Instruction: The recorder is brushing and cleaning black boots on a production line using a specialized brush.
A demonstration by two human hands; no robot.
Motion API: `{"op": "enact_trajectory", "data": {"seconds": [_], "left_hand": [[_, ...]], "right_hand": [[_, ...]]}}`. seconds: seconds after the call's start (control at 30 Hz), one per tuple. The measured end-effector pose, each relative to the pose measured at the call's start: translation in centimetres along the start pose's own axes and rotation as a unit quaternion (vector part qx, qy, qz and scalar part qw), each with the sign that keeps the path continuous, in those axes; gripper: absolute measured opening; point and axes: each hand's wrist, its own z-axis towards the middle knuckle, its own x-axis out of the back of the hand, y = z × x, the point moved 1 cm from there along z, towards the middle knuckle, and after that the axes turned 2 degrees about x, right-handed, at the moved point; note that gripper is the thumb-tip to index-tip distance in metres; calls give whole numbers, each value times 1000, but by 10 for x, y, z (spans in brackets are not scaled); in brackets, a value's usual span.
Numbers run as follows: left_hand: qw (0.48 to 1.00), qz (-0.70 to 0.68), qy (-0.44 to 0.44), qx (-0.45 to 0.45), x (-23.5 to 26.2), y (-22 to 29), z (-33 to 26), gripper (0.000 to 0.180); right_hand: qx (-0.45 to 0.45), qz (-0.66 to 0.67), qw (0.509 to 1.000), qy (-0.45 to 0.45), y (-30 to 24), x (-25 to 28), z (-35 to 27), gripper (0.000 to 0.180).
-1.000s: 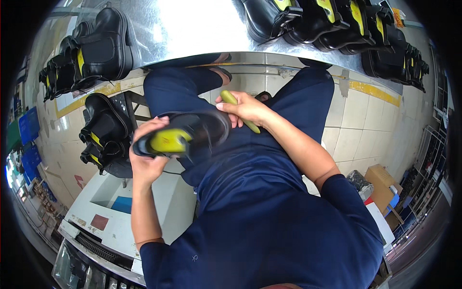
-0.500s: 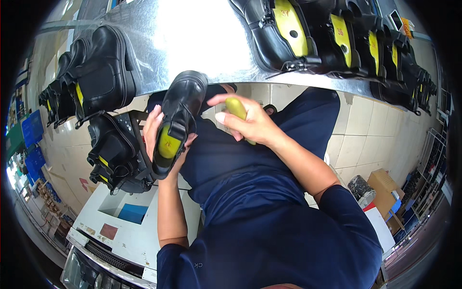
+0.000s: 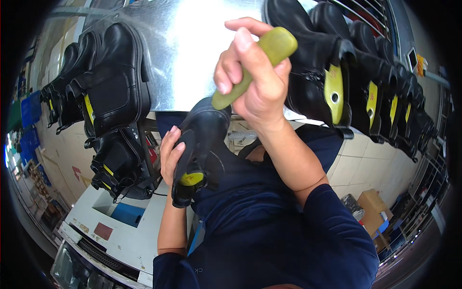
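My left hand (image 3: 169, 153) is closed on the side of a black leather boot (image 3: 211, 126), partly hidden behind it. The boot is tilted, with its toe away from me and its opening toward me. A yellow insole (image 3: 192, 179) shows inside. My right hand (image 3: 262, 82) grips an olive-green stick (image 3: 280, 45), thick and rounded at the upper end and narrower at the lower. The stick's lower end overlaps the boot's toe; whether it touches cannot be told. My right index finger is stretched out above the stick.
A shiny metal table (image 3: 178, 53) lies in front. Black boots (image 3: 118, 77) stand on its left, and a row of black boots (image 3: 308, 53) with yellow insoles lines its right. More boots (image 3: 120, 161) sit lower left, above a white cabinet (image 3: 103, 231). A cardboard box (image 3: 373, 212) stands at right.
My right hand has risen and moved forward with the stick, bringing its narrow end over the boot's toe. The boot in my left hand has shifted nearer to me and turned slightly.
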Motion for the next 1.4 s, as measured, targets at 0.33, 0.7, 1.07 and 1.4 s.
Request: {"op": "enact_trajectory", "data": {"seconds": [0.33, 0.7, 1.07, 1.4], "left_hand": [[998, -18, 47, 28, -1, 9, 9, 38], [999, -12, 28, 42, -8, 21, 9, 69], [996, 66, -29, 55, -5, 20, 8, 76], [911, -224, 223, 265, -47, 71, 74, 50]], "right_hand": [[-32, 64, 997, 5, 23, 4, -9, 18], [-31, 88, 994, 48, 10, 27, -17, 22], [-11, 132, 988, 74, 11, 17, -29, 22], [5, -96, 995, -28, -17, 17, -20, 18]]}}
